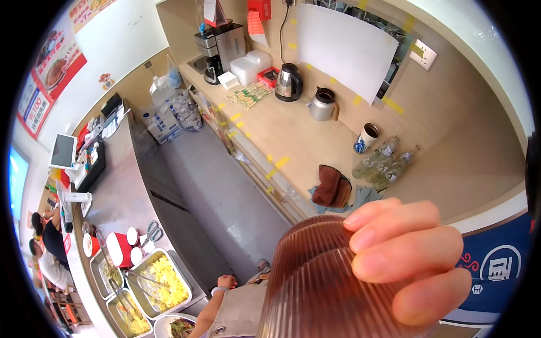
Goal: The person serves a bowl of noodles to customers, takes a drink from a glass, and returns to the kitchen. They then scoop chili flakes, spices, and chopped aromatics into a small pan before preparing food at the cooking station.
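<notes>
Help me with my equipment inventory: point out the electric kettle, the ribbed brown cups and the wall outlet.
Electric kettle [285,87]: head view, steel body.
Ribbed brown cups [318,284]: head view, outer side wall.
Wall outlet [428,55]: head view, white faceplate.

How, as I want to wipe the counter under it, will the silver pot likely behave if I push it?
The silver pot should feel stiff, as its smooth body looks metallic. It may slide rather than roll, since it stands upright on the smooth-looking counter. A high push might tip it, and its brown handle juts to one side.
</notes>
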Demonstrator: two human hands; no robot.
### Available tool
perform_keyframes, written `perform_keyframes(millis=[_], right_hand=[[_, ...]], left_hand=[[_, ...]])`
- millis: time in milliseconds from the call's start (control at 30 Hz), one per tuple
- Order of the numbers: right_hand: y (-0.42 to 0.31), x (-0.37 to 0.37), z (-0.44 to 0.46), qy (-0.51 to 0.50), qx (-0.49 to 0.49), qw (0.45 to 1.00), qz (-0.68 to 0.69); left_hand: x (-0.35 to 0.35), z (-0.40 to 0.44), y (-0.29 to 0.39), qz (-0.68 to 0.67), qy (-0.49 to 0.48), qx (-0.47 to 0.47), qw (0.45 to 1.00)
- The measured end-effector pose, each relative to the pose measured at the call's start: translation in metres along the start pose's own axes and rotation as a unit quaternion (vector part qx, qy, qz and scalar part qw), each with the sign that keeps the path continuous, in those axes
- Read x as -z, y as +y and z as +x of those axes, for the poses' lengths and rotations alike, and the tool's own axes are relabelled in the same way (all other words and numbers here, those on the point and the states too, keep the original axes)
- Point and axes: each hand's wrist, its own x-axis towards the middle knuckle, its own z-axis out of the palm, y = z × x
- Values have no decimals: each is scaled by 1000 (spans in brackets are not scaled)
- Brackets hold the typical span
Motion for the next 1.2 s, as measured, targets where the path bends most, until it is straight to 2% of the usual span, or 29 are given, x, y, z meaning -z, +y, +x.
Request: perform_keyframes(millis=[33,100,133,200,333,400,433,500,533,600,633,833,1100,1200], right_hand=[[6,7,3,0,1,1000,0],[24,25,15,-132,142,977,84],[22,21,17,-132,144,977,83],[10,4,25,-87,215,973,5],[5,9,25,-63,164,985,3],[22,29,25,-159,222,962,28],[29,16,19,-159,224,961,27],[37,-21,7,107,264,953,107],[28,-18,12,107,264,952,107],[-1,-6,25,-31,177,983,-21],[-6,-4,25,-51,141,988,-30],[-13,-1,19,-39,40,998,-7],[-13,-4,19,-59,34,998,-1],[-8,-6,22,-65,73,995,2]], left_hand=[[0,2,0,-2,-2,1,1000],[-2,3,4,-5,-6,0,1000],[-2,1,7,-6,-1,3,1000],[-3,-1,13,-7,4,3,1000],[-4,-1,21,-11,0,4,1000],[-4,3,21,-21,-8,0,1000],[-3,6,20,-13,-11,-4,1000],[-3,12,17,-4,-15,-10,1000],[-4,16,15,-15,-13,-14,1000],[-2,19,13,-26,-10,-19,999],[-1,20,13,-27,-8,-21,999],[3,15,18,-28,0,-20,999],[3,27,15,-35,5,-45,998],[3,30,15,-60,9,-43,997]])
